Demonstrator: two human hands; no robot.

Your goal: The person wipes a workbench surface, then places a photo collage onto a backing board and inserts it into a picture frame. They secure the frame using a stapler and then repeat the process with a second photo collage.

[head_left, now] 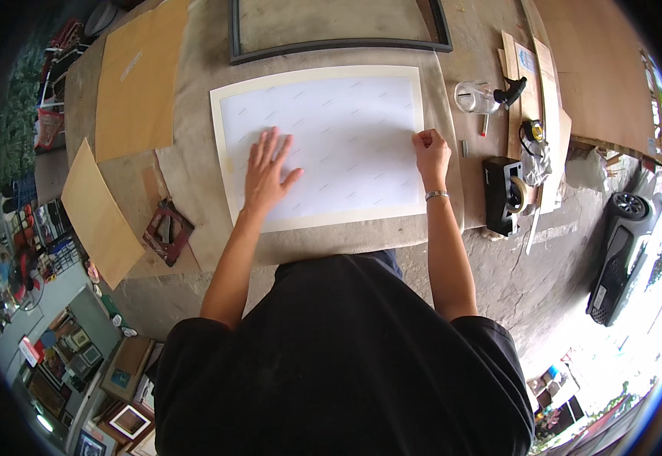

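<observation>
A large white sheet (346, 152) with faint repeated marks lies face-flat on a slightly bigger cream mat board (323, 223), whose border shows all round it. My left hand (268, 176) rests palm down on the sheet's left part, fingers spread. At the right edge of the sheet and board, my right hand (431, 156) is closed, thumb and fingers pressed together. Whatever those fingertips hold, if anything, is hidden. A small yellowish patch, perhaps tape, shows on the board's left border.
Beyond the board lies a dark frame (338, 50) on the cloth-covered table (194, 175). Brown boards (137, 91) and a dark red tool (167, 232) are at left. On the right are a spray bottle (477, 97), tape dispenser (503, 196), tape measure (532, 131) and wood strips (550, 129).
</observation>
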